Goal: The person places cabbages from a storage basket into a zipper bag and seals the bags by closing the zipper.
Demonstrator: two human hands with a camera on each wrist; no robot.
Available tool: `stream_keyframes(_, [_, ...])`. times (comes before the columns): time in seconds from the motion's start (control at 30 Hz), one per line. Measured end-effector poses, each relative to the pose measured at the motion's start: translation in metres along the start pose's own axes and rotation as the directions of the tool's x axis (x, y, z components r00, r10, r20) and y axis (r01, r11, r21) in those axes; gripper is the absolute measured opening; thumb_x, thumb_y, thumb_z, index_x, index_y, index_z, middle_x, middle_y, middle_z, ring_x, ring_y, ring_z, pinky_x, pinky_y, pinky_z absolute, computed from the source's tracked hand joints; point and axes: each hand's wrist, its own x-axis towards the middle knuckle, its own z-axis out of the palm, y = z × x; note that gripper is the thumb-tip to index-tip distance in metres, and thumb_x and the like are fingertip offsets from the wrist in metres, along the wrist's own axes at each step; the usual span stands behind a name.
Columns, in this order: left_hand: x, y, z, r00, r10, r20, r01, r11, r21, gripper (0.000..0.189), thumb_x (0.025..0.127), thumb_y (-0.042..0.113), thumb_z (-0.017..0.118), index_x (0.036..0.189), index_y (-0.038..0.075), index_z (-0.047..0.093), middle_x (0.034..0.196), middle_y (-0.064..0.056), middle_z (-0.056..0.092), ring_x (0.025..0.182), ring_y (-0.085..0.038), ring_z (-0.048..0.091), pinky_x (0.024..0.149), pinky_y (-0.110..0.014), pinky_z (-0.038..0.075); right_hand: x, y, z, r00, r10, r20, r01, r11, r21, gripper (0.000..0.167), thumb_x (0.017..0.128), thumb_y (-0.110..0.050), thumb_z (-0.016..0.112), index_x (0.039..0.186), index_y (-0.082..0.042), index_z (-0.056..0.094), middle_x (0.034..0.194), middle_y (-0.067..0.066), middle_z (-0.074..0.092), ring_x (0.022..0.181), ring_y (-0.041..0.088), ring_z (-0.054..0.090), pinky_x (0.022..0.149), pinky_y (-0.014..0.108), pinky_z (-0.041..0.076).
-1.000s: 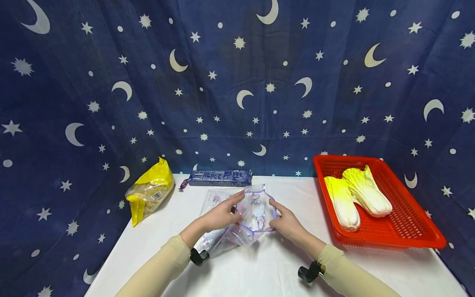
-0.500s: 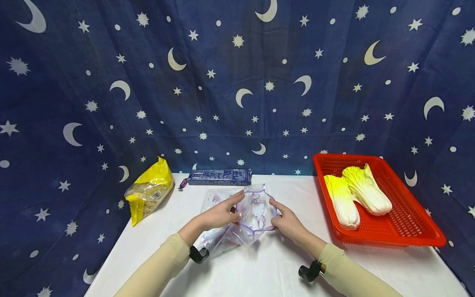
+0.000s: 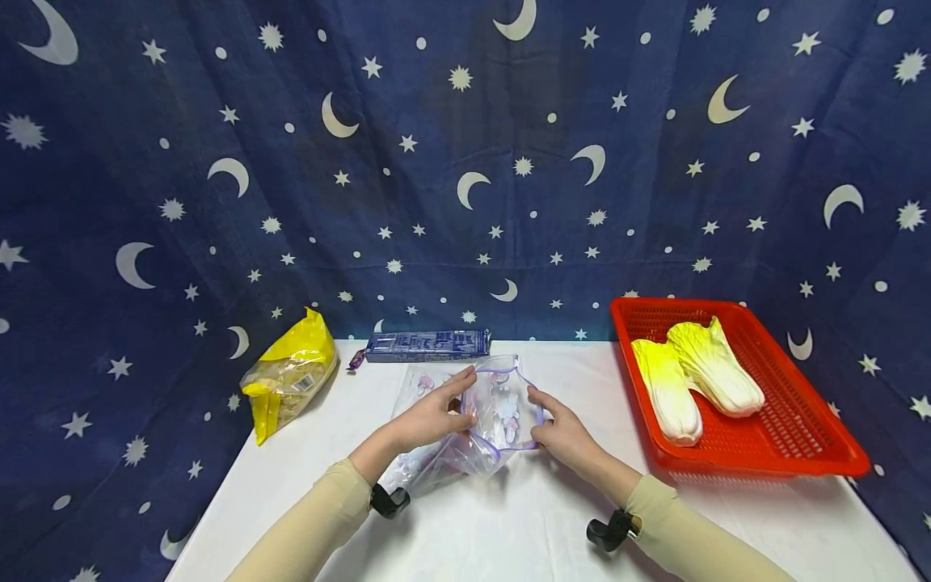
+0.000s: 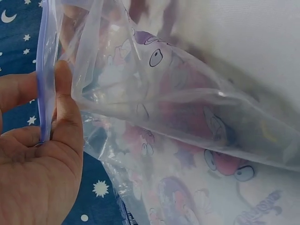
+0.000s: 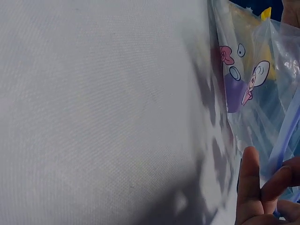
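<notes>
A clear zip bag (image 3: 502, 408) with pink and purple cartoon prints is held between both hands, its purple-edged mouth spread wide. On its left side my left hand (image 3: 431, 416) pinches the rim; the left wrist view shows the purple zip strip (image 4: 44, 75) between thumb and fingers. My right hand (image 3: 563, 432) grips the opposite edge of the mouth, and the right wrist view shows its fingers (image 5: 251, 173) at the strip. The lower part of the bag trails left over the white table. Whether anything lies inside is unclear through the creased film.
Behind the bag lies a flat blue package (image 3: 427, 346) beside a small purple wrapped sweet (image 3: 356, 360). A yellow, partly clear food bag (image 3: 291, 376) stands at the left edge. To the right, a red plastic basket (image 3: 836, 457) holds two napa cabbages (image 3: 716, 368).
Both hands keep their hold on the bag's mouth with hardly any movement. The head view has shifted slightly, and the bag's opening has tilted a little.
</notes>
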Motion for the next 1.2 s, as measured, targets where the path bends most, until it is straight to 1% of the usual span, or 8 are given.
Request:
stream_keyframes(0.1, [0.001,-0.001,0.001,1.0,0.001,-0.007,-0.001,1.0,-0.016,0.075,0.097,0.002,0.066,0.161,0.002,0.027,0.171,-0.001,0.013,0.1,-0.02,0.06,0.081,-0.029,0.058,-0.001,-0.002,0.001,1.0,0.004,-0.008,-0.004,1.0,-0.012,0.086,0.072,0.011,0.057,0.156,0.0,0.039,0.154,0.024,0.043,0.073,0.02,0.057,0.062,0.029,0.054])
stream_keyframes(0.17, [0.001,-0.002,0.001,1.0,0.006,-0.004,-0.006,1.0,-0.017,0.075,0.096,0.002,0.066,0.161,0.002,0.027,0.171,-0.003,0.014,0.097,-0.019,0.061,0.081,-0.03,0.058,-0.003,-0.004,0.001,1.0,0.008,-0.012,-0.008,1.0,-0.009,0.085,0.073,0.011,0.056,0.155,0.001,0.039,0.153,0.027,0.043,0.071,0.02,0.059,0.063,0.031,0.057])
stream_keyframes(0.37, [0.002,-0.003,0.001,0.999,0.017,0.027,-0.017,1.0,-0.023,0.076,0.097,0.007,0.067,0.162,0.004,0.026,0.171,-0.005,0.011,0.096,-0.019,0.062,0.082,-0.034,0.059,-0.013,-0.017,0.003,1.0,0.003,-0.008,-0.003,1.0,-0.013,0.078,0.078,0.011,0.058,0.154,0.004,0.039,0.151,0.032,0.042,0.067,0.026,0.066,0.066,0.04,0.061])
stream_keyframes(0.6, [0.002,-0.002,0.002,1.0,0.006,0.028,-0.007,0.999,0.049,0.077,0.097,0.014,0.068,0.162,0.008,0.027,0.171,-0.005,0.012,0.107,-0.018,0.057,0.094,-0.032,0.049,-0.021,-0.028,-0.001,1.0,0.018,-0.015,-0.02,0.997,-0.074,0.073,0.085,0.006,0.062,0.154,0.003,0.039,0.153,0.031,0.039,0.062,0.025,0.067,0.063,0.037,0.06])
stream_keyframes(0.87, [0.004,-0.003,0.002,0.999,0.01,0.03,-0.013,0.997,0.079,0.078,0.097,0.015,0.068,0.161,0.002,0.025,0.171,-0.008,0.012,0.108,-0.018,0.058,0.101,-0.036,0.046,-0.026,-0.043,-0.013,1.0,-0.009,0.012,0.01,0.999,-0.048,0.07,0.088,0.004,0.062,0.154,0.004,0.037,0.154,0.032,0.038,0.064,0.027,0.067,0.065,0.037,0.061])
stream_keyframes(0.97, [0.005,-0.003,0.003,0.999,0.014,0.033,-0.016,0.997,0.071,0.078,0.097,0.013,0.068,0.161,0.0,0.024,0.171,-0.009,0.012,0.103,-0.016,0.061,0.098,-0.034,0.048,-0.028,-0.054,-0.02,1.0,-0.016,0.021,0.018,0.998,-0.06,0.07,0.091,0.001,0.063,0.155,0.001,0.036,0.155,0.03,0.038,0.066,0.027,0.067,0.068,0.035,0.061])
stream_keyframes(1.1, [0.005,-0.003,0.004,0.999,0.011,0.046,-0.011,1.0,-0.001,0.077,0.098,0.007,0.065,0.161,-0.001,0.021,0.171,-0.01,0.008,0.091,-0.018,0.065,0.087,-0.031,0.056,-0.031,-0.07,-0.035,0.999,-0.034,0.034,0.036,0.998,-0.053,0.071,0.094,-0.002,0.062,0.158,-0.001,0.031,0.156,0.028,0.036,0.071,0.028,0.066,0.071,0.036,0.062])
stream_keyframes(1.2, [0.005,-0.003,0.005,0.998,0.009,0.058,-0.005,0.999,-0.054,0.077,0.097,0.002,0.061,0.161,-0.002,0.019,0.171,-0.011,0.005,0.089,-0.019,0.066,0.082,-0.032,0.059,-0.031,-0.083,-0.051,0.999,-0.038,0.037,0.04,0.998,-0.056,0.074,0.096,-0.007,0.063,0.16,-0.003,0.027,0.158,0.027,0.034,0.079,0.028,0.066,0.075,0.037,0.062])
